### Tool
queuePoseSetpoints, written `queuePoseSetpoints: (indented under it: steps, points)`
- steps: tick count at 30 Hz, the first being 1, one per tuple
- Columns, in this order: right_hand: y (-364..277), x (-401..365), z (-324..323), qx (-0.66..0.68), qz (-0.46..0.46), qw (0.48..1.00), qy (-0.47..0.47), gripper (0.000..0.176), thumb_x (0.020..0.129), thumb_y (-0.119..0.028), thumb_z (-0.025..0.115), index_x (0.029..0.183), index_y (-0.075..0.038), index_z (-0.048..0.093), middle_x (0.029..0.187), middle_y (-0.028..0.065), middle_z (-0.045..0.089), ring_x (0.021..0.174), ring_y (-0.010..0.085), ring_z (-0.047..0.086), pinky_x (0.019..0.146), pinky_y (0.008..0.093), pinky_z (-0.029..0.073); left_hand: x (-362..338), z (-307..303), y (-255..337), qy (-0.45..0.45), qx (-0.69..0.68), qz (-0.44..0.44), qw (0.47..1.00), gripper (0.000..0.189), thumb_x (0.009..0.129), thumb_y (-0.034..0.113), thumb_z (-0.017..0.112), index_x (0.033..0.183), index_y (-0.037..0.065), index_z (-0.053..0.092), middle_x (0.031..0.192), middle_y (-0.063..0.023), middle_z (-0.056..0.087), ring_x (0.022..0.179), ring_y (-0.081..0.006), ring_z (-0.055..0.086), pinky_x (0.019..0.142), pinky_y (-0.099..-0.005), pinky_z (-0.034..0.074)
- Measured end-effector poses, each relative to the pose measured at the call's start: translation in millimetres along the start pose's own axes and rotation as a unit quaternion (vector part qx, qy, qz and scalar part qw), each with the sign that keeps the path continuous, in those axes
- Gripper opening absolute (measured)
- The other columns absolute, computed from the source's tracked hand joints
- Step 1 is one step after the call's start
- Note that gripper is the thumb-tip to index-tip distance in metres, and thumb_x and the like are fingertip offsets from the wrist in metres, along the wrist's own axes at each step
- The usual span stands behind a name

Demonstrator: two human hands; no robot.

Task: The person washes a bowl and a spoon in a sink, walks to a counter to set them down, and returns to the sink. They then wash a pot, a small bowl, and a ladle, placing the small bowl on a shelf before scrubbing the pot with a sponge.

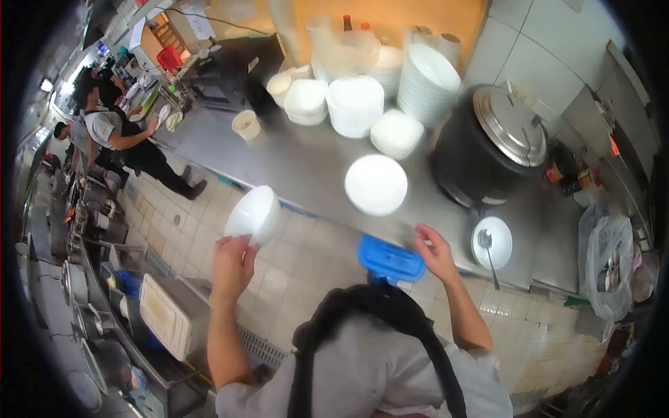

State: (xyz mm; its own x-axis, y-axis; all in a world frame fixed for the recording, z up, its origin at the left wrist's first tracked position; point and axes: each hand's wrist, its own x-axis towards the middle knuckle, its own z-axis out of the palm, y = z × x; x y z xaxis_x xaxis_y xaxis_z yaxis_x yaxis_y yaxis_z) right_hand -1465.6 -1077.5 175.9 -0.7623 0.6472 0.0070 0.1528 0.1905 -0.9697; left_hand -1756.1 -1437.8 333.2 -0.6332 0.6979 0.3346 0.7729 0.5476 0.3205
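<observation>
My left hand (235, 263) is closed on the rim of a white bowl (254, 214), which tilts in the air in front of the counter. Near the counter's front edge, my right hand (435, 252) is raised with its fingers apart and nothing in it. On the steel counter behind it sits a white bowl (376, 185). To its right, a small white bowl (499, 235) holds a metal spoon (488, 244) whose handle sticks out over the rim.
Stacked white bowls (426, 83) and containers (355, 104) line the counter's back. A black soup kettle (474, 150) with a steel lid stands right. Below the edge is a blue lid (391, 259). Several people, one in a black apron (143, 143), stand at far left.
</observation>
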Motion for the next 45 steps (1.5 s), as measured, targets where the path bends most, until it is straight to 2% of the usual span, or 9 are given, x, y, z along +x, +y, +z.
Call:
queuePoseSetpoints:
  steps: [6, 9, 15, 22, 25, 28, 34, 40, 45]
  points:
    - [-92, 147, 9, -0.256, -0.263, 0.929, -0.037, 0.044, 0.095, -0.013, 0.067, 0.137, -0.005, 0.059, 0.137, 0.0187, 0.058, 0.122, 0.0365, 0.058, 0.103, 0.0405, 0.049, 76, -2, -15, -0.005, -0.017, 0.064, 0.998, 0.011, 0.090, 0.010, 0.072, 0.098, 0.002, 0.068, 0.074, -0.0098, 0.066, 0.072, -0.0301, 0.064, 0.098, -0.0476, 0.048]
    - [-129, 216, 25, -0.333, -0.300, 0.892, -0.059, 0.048, 0.094, -0.013, 0.067, 0.141, -0.008, 0.055, 0.144, 0.0189, 0.052, 0.131, 0.0383, 0.052, 0.105, 0.0425, 0.049, 116, 2, -40, -0.001, -0.034, 0.089, 0.995, 0.010, 0.089, 0.007, 0.072, 0.097, 0.003, 0.068, 0.073, -0.0084, 0.066, 0.072, -0.0279, 0.065, 0.100, -0.0479, 0.047]
    - [-167, 349, 72, -0.395, -0.289, 0.872, -0.003, 0.063, 0.093, -0.011, 0.068, 0.151, -0.015, 0.044, 0.158, 0.0178, 0.035, 0.128, 0.0399, 0.055, 0.101, 0.0444, 0.052, 202, 7, -119, -0.028, -0.082, 0.147, 0.985, 0.013, 0.086, 0.006, 0.075, 0.097, 0.004, 0.068, 0.082, -0.0058, 0.071, 0.081, -0.0233, 0.069, 0.104, -0.0485, 0.046]
    - [-204, 458, 118, -0.517, -0.144, 0.843, -0.041, 0.079, 0.093, -0.008, 0.065, 0.160, -0.025, 0.027, 0.167, 0.0132, 0.022, 0.110, 0.0376, 0.067, 0.088, 0.0464, 0.059, 315, 14, -191, -0.054, -0.076, 0.251, 0.963, 0.017, 0.084, 0.007, 0.076, 0.100, 0.006, 0.068, 0.087, -0.0056, 0.072, 0.085, -0.0224, 0.070, 0.103, -0.0485, 0.046]
    - [-191, 485, 119, -0.544, -0.102, 0.831, -0.054, 0.078, 0.094, -0.007, 0.062, 0.160, -0.026, 0.026, 0.161, 0.0131, 0.033, 0.108, 0.0354, 0.068, 0.088, 0.0455, 0.058, 357, 19, -201, -0.059, -0.070, 0.281, 0.955, 0.016, 0.085, 0.008, 0.075, 0.099, 0.005, 0.068, 0.088, -0.0054, 0.072, 0.086, -0.0224, 0.070, 0.103, -0.0484, 0.046]
    - [-166, 501, 107, -0.526, -0.083, 0.846, -0.035, 0.061, 0.095, -0.009, 0.062, 0.151, -0.021, 0.042, 0.144, 0.0113, 0.052, 0.102, 0.0336, 0.068, 0.085, 0.0448, 0.058, 392, 31, -210, -0.051, -0.073, 0.311, 0.946, 0.013, 0.088, 0.010, 0.074, 0.098, 0.005, 0.069, 0.089, -0.0053, 0.072, 0.087, -0.0222, 0.070, 0.104, -0.0479, 0.046]
    - [-173, 505, 101, -0.507, -0.142, 0.850, 0.004, 0.022, 0.094, -0.017, 0.069, 0.115, -0.008, 0.066, 0.110, 0.0084, 0.067, 0.093, 0.0341, 0.067, 0.077, 0.0423, 0.057, 465, 71, -203, -0.038, -0.095, 0.364, 0.926, 0.015, 0.088, 0.012, 0.074, 0.100, 0.006, 0.069, 0.089, -0.0061, 0.072, 0.087, -0.0230, 0.069, 0.103, -0.0470, 0.046]
    - [-181, 510, 89, -0.439, -0.159, 0.875, 0.127, 0.025, 0.093, -0.018, 0.073, 0.111, -0.002, 0.067, 0.103, 0.0128, 0.068, 0.085, 0.0310, 0.067, 0.074, 0.0390, 0.055, 538, 139, -170, -0.041, -0.080, 0.434, 0.896, 0.015, 0.088, 0.014, 0.073, 0.101, 0.009, 0.068, 0.083, -0.0047, 0.068, 0.085, -0.0208, 0.068, 0.103, -0.0436, 0.045]
    - [-191, 509, 93, -0.357, -0.052, 0.921, 0.150, 0.034, 0.096, -0.024, 0.072, 0.116, 0.003, 0.066, 0.103, 0.0150, 0.067, 0.081, 0.0272, 0.068, 0.072, 0.0374, 0.054, 578, 190, -139, -0.081, -0.046, 0.467, 0.879, 0.013, 0.092, 0.017, 0.069, 0.104, 0.011, 0.070, 0.085, -0.0040, 0.070, 0.090, -0.0200, 0.069, 0.106, -0.0430, 0.042]
